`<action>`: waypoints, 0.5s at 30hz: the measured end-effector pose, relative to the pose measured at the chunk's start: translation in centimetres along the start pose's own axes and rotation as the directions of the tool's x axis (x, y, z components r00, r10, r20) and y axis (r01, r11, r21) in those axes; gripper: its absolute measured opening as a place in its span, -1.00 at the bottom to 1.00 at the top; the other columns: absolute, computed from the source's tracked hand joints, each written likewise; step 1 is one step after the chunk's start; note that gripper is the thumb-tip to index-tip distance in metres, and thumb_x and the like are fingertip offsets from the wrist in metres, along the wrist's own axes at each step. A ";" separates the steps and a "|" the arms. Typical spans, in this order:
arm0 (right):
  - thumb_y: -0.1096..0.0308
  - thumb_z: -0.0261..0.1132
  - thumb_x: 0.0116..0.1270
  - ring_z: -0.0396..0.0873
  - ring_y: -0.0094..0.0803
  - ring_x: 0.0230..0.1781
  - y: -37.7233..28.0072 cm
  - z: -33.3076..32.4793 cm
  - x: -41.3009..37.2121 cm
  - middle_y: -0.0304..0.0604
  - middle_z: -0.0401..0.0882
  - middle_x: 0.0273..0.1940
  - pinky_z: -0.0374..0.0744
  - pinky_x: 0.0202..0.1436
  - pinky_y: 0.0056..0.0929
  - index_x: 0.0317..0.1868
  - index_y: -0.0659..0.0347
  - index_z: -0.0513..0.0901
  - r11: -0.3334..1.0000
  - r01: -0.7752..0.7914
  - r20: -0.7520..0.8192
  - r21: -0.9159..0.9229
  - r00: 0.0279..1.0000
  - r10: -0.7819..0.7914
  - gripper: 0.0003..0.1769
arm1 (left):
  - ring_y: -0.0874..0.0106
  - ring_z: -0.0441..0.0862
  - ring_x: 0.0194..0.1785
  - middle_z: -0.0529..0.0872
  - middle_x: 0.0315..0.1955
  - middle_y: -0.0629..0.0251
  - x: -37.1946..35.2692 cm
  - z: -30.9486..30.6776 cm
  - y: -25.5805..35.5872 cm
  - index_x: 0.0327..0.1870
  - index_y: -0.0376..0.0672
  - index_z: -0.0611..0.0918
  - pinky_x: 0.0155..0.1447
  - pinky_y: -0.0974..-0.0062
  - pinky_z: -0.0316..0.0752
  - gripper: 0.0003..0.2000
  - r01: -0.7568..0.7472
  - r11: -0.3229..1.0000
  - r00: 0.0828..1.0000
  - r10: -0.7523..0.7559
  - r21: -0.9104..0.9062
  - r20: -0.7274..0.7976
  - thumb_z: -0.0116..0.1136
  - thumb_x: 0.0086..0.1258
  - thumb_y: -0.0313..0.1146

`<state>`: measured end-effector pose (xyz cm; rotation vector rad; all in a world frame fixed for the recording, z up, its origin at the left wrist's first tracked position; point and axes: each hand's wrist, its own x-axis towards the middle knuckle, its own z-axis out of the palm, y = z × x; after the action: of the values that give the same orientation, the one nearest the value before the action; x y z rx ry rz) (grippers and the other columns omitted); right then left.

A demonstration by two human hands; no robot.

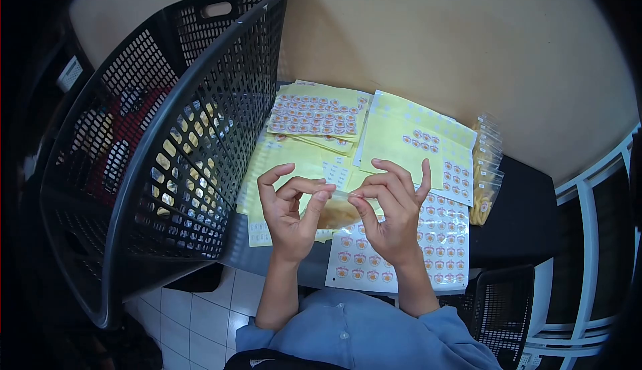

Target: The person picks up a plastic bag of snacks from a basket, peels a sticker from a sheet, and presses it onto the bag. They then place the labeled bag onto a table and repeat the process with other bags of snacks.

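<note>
A small clear plastic pouch [340,215] with yellowish-brown contents hangs between my hands. My left hand [289,211] pinches its upper left edge between thumb and forefinger. At the upper right edge, my right hand [396,215] pinches it too, with the other fingers raised. Below and behind lie sticker sheets: a white sheet of round orange-and-pink stickers [441,249], a stack of partly used sheets [314,116], and a yellow backing sheet [388,126] with a few stickers left on it.
A large black perforated basket [234,59] stands tilted at the left, with packets showing through its holes. Filled pouches [487,176] lie in a row on the dark table [518,216]. Another black basket [511,303] is at lower right, near white metal framing [590,256].
</note>
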<state>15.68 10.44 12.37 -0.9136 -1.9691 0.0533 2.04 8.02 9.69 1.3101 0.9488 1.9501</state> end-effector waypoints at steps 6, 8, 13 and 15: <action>0.38 0.32 -0.03 0.49 -0.31 -0.17 0.4 0.3 0.3 -0.25 0.46 -0.48 -0.10 0.28 -0.04 -0.55 0.14 0.52 0.999 -0.034 -0.024 0.033 0.999 0.035 -0.88 | 0.29 0.41 0.04 0.48 -0.08 -0.03 0.4 -1.2 0.3 0.22 -0.34 -0.04 0.19 0.39 0.19 -0.32 -0.016 0.993 1.000 0.015 0.119 0.008 0.08 0.12 -0.55; 0.45 0.31 -0.01 0.50 -0.28 -0.33 0.9 0.5 0.3 -0.18 0.46 -0.48 0.25 0.12 -0.20 -0.54 0.22 0.46 0.936 -0.200 -0.095 0.290 0.967 0.236 -0.85 | 0.18 0.13 0.26 0.18 0.18 -0.10 0.6 -1.9 1.1 0.26 -0.34 -0.08 0.30 0.30 0.00 -0.17 -0.262 0.812 0.962 0.177 0.522 0.208 0.19 0.00 -0.47; 0.49 0.23 0.12 0.42 -0.53 -0.41 -0.6 2.7 -0.4 -0.18 0.37 -0.47 0.42 -0.34 -0.62 -0.52 0.35 0.40 0.673 -0.379 0.093 0.635 0.902 0.421 -0.83 | -0.07 -0.07 0.30 -0.06 0.25 -0.16 -2.4 -0.7 -1.3 0.29 -0.11 -0.01 0.29 0.02 -0.10 -0.07 -0.332 0.648 0.939 0.155 0.686 0.307 0.33 -0.15 -0.34; 0.47 0.20 0.14 0.43 -0.52 -0.40 -2.2 3.3 -0.4 -0.17 0.38 -0.47 0.42 -0.33 -0.62 -0.50 0.36 0.41 0.637 -0.390 0.154 0.665 0.906 0.393 -0.84 | -0.05 -0.02 0.29 -0.03 0.25 -0.15 -2.7 -1.4 -2.8 0.28 -0.11 0.02 0.29 0.02 -0.08 -0.12 -0.323 0.668 0.946 0.205 0.670 0.252 0.29 -0.12 -0.40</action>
<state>12.06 9.67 11.10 -0.8012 -1.5019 0.9773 1.86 7.19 5.66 2.1027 1.5953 1.6822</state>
